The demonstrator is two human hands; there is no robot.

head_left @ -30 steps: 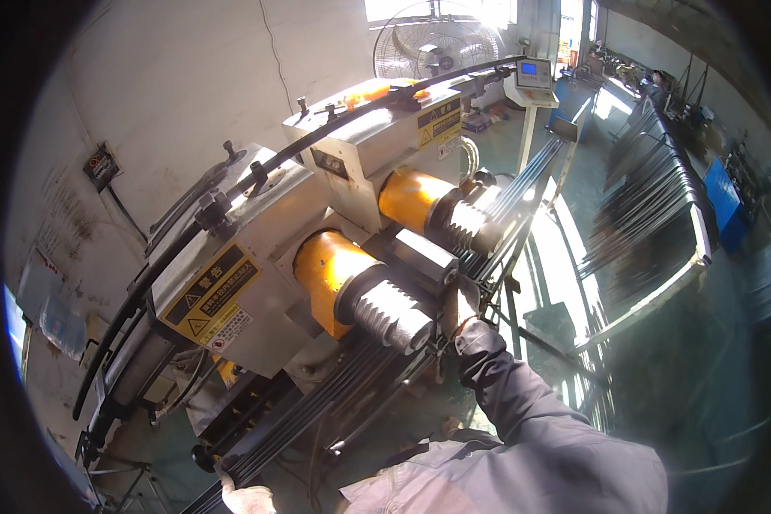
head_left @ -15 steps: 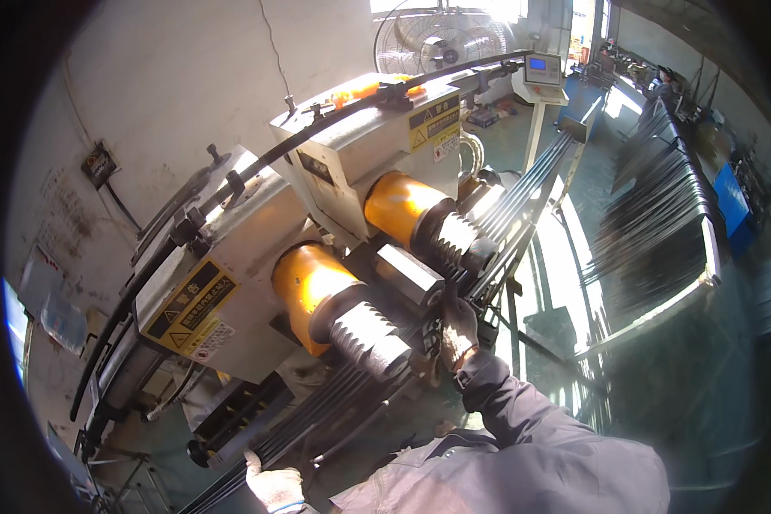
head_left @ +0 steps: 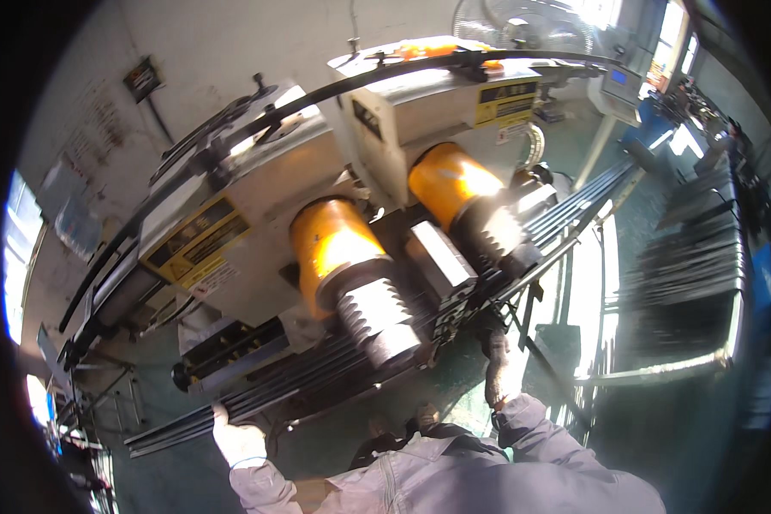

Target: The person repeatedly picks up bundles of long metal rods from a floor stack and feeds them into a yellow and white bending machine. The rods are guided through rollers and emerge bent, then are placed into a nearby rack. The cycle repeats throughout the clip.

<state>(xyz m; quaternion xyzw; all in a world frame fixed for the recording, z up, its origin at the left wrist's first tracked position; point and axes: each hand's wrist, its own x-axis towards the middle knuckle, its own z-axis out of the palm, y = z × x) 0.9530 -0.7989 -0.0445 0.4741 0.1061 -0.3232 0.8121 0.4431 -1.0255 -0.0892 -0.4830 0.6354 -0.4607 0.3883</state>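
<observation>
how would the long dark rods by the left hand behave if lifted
The dark rods are probably stiff: their ends jut past the left hand without obvious droop. Their grey sheen suggests metal, so they may feel heavy for their thinness. Lying side by side with no visible tie there, they could slide against each other.

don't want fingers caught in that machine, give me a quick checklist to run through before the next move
1. Left hand at the rods: ok, its thumb is at their near edge.
2. Right hand well away from the machine: not ok, it is close beside the dark frame parts.
3. Right hand's grip: cannot tell, its fingers are dark and blurred.
4. Ridges on the front roller covered: not ok, they are bare.
5. Screen lit: ok, it glows blue.
</observation>
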